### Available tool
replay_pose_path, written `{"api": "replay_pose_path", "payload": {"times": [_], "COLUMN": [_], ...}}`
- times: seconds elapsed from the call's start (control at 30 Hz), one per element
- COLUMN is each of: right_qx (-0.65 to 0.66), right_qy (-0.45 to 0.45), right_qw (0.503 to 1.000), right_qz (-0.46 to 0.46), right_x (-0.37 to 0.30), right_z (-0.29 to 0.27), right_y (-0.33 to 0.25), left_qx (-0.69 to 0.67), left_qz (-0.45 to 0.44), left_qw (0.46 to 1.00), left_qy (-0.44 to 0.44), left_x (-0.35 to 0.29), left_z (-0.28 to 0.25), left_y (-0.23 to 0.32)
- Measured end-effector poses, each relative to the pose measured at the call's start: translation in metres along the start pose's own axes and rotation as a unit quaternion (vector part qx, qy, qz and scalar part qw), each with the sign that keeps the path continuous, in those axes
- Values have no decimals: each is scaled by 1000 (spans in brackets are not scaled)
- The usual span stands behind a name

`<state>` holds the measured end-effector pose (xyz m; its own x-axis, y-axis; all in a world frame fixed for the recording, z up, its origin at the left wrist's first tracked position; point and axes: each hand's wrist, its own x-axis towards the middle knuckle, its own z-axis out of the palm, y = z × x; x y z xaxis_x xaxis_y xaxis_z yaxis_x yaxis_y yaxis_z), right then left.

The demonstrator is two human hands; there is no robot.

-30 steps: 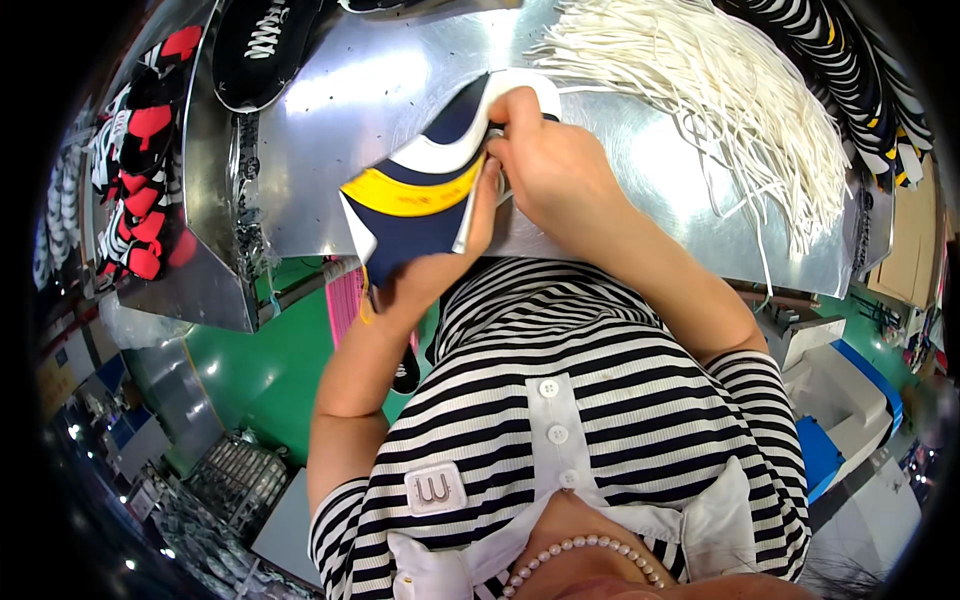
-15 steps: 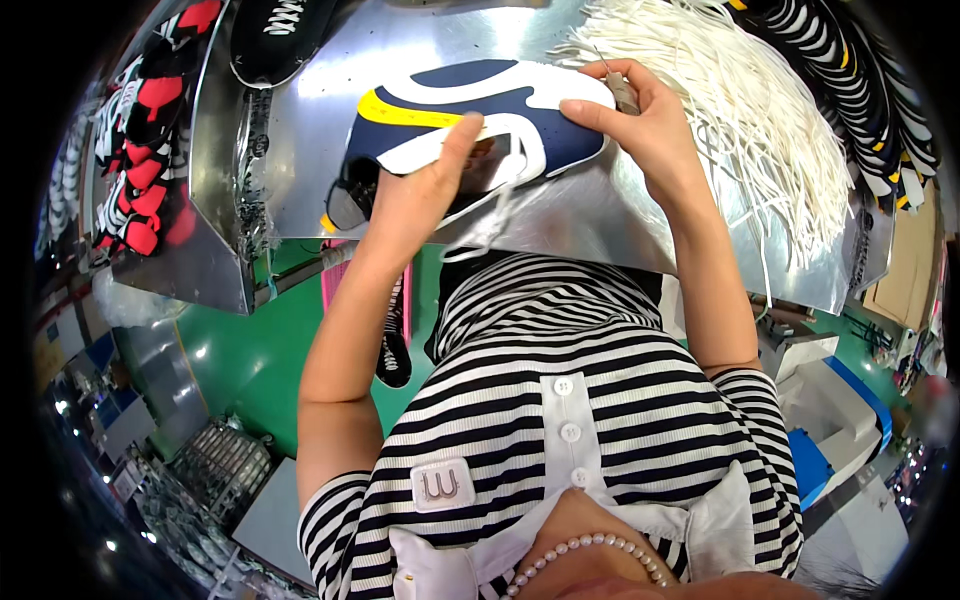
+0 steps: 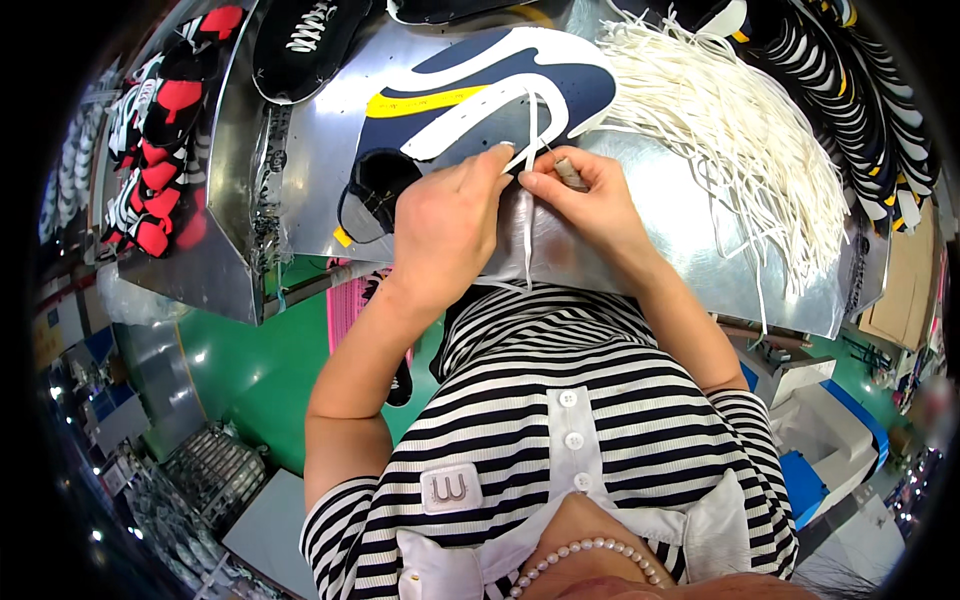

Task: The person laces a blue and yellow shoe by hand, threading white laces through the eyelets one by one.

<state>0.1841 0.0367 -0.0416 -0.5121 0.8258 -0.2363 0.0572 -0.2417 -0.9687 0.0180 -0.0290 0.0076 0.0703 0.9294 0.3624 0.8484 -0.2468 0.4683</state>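
Observation:
A navy, white and yellow shoe upper point(image 3: 470, 130) lies on its side on the metal table, its dark padded opening point(image 3: 388, 182) toward the left. My left hand point(image 3: 450, 215) is closed at the upper's near edge, thumb and fingertips pinching the edge beside a white shoelace point(image 3: 528, 230). That lace lies partly over the upper and hangs down between my hands. My right hand point(image 3: 595, 205) grips a small tool with a wrapped handle point(image 3: 570, 174); its thin metal tip points toward the lace, close to my left fingertips. Where the tip ends is hard to make out.
A large heap of loose white laces point(image 3: 720, 140) covers the table's right side. Stacked black, white and yellow uppers point(image 3: 850, 100) stand beyond it. Black laced uppers point(image 3: 305, 45) lie at the back left; red, black and white ones point(image 3: 165, 150) hang at the far left.
My right hand has moved from the upper's right end down and left to its near edge. My left hand has shifted right, its thumb off the yellow stripe. The upper has turned slightly.

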Motion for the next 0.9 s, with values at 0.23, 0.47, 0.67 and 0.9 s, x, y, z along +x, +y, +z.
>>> {"api": "replay_pose_path", "payload": {"times": [0.23, 0.47, 0.67, 0.9], "right_qx": [-257, -326, -153, -182], "right_qy": [-187, -84, 59, 43], "right_qw": [945, 941, 984, 960], "right_qz": [-76, 32, -66, -207], "right_x": [-76, -167, -80, 4], "right_z": [-41, -98, -50, -18], "right_y": [1, 14, -9, 7], "left_qx": [-22, -95, -65, 44], "left_qz": [-102, -108, -141, -26], "left_qw": [989, 989, 964, 986], "left_qy": [106, 31, -215, -158], "left_x": [29, 25, -14, 1], "left_z": [-57, -54, 1, -4], "left_y": [0, -9, -16, 8]}}
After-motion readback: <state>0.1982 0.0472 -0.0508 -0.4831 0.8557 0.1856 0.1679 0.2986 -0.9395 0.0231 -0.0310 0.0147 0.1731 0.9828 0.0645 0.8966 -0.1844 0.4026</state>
